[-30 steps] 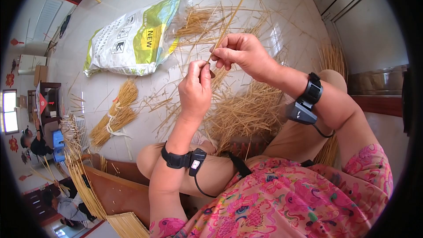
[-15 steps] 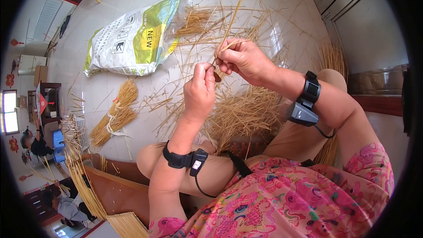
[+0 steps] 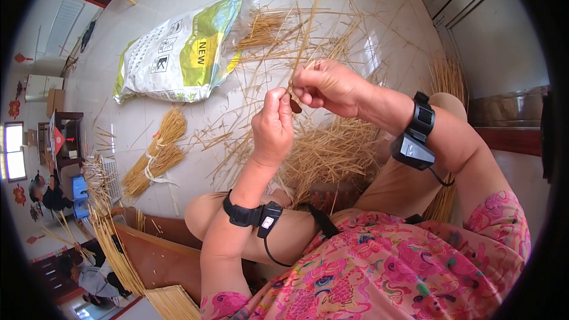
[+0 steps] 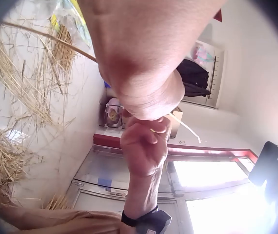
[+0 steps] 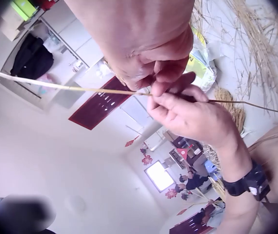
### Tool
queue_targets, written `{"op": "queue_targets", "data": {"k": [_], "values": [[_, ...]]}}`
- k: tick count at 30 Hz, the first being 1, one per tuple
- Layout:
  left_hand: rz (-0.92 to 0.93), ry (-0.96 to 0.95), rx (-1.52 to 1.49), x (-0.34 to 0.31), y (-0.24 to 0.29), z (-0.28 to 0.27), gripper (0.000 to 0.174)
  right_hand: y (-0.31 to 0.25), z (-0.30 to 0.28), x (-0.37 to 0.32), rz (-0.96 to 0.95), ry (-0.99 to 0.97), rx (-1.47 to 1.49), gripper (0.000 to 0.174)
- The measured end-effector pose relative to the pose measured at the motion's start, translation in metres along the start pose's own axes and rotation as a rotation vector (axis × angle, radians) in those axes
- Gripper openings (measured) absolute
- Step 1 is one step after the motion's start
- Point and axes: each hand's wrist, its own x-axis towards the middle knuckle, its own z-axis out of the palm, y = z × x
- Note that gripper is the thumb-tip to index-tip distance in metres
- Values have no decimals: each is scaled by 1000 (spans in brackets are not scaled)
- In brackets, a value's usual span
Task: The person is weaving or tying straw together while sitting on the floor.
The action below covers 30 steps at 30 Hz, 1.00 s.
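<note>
One long straw stalk runs up and away from between my two hands in the head view. My left hand pinches it near the lower end, thumb against the fingers. Close above, my right hand pinches the same stalk; the two sets of fingertips almost meet. A small flat dark-brown piece sticks out by my left fingertips; what it is does not show. In the right wrist view, the stalk passes through both hands. A thin pale end juts past the right fingers in the left wrist view.
Loose straw lies heaped below my hands, with more stalks scattered over the tiles. A white-green sack and a tied straw bundle lie to the left. A brown wooden board stands by my left knee. Other people sit far left.
Both hands have shifted slightly down, and the left hand has also gone to the right. The stalk's far end has swung left and stands more upright. Both hands keep their pinch.
</note>
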Motion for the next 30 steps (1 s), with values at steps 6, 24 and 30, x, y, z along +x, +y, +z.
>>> {"op": "queue_targets", "data": {"k": [6,24,30], "values": [[-235,100,-409,11,1,-7,11,0,4,-10,213,-326,-1310,22],[-470,99,-868,20,-7,-11,20,62,-2,-4,33,-237,-928,24],[-482,97,-871,19,-7,-13,19,74,5,-6,-10,-326,-889,20]]}}
